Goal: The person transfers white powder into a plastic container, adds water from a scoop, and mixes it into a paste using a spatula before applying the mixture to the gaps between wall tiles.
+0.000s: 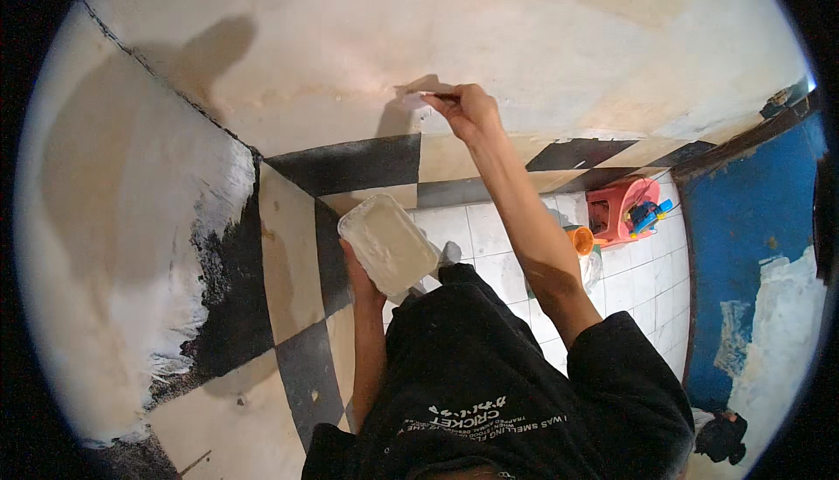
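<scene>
My left hand (pixel 363 272) grips a rectangular plastic tub (pixel 350 222) from its left side and below. Off-white, creamy stuff fills much of the tub, which is tilted toward me. Higher up, my right hand (pixel 470 115) is closed round a small dark-handled tool (pixel 444 96). The tool's whitish tip is at the pale wall (pixel 524 52), just above the band of black and cream tiles (pixel 367 165). Whether the tip is bristles or a blade is too small to tell. My right arm reaches out across the white floor tiles.
A left wall (pixel 114 174) meets the wall ahead in a dark corner line, with rough white patches over black tiles. To the right, a pink plastic stool (pixel 619 205) holds tools, beside an orange container (pixel 578 239). A blue panel (pixel 752 235) stands at far right.
</scene>
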Demonstrator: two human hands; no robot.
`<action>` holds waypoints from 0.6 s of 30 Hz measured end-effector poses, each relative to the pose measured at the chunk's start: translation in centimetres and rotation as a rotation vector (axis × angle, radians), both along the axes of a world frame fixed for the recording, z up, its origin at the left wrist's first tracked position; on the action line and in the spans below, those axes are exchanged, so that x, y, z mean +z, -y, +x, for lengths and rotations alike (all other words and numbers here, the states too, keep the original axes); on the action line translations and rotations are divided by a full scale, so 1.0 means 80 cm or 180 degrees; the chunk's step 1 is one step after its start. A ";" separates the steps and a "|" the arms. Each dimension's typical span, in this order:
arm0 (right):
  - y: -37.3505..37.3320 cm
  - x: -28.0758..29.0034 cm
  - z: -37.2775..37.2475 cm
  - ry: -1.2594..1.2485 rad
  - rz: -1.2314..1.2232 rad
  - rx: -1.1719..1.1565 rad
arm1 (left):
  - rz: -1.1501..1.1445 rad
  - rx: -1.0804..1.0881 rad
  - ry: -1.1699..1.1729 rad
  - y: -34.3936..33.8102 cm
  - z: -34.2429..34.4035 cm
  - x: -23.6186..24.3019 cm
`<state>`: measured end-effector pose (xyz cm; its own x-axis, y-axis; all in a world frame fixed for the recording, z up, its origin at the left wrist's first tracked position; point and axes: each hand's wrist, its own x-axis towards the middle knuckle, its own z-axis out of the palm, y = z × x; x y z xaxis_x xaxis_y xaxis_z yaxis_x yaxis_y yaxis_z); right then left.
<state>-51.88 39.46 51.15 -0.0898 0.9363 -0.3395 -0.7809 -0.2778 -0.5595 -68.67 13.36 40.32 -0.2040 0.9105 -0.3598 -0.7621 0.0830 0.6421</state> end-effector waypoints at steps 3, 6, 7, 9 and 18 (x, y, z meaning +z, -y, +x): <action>0.064 0.053 0.010 0.0296 0.0498 0.0055 | 0.0081 0.0009 0.0301 0.004 -0.008 -0.019; 0.097 0.031 0.026 0.0397 0.0035 -0.0099 | 0.0065 0.0063 0.0325 0.001 -0.003 -0.018; 0.091 0.006 0.030 0.0435 -0.0085 -0.0102 | 0.0060 0.0032 0.0281 0.000 -0.001 -0.016; 0.076 -0.055 0.032 0.0500 -0.0333 -0.0103 | 0.0041 -0.0026 0.0184 -0.001 0.001 -0.015; 0.035 0.012 0.026 0.0241 0.0173 -0.0096 | 0.0089 0.0017 0.0314 0.012 -0.009 -0.020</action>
<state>-49.82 36.67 52.11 -0.0373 0.9554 -0.2929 -0.7433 -0.2224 -0.6310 -69.35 12.38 38.73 -0.1737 0.9194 -0.3529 -0.8221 0.0619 0.5659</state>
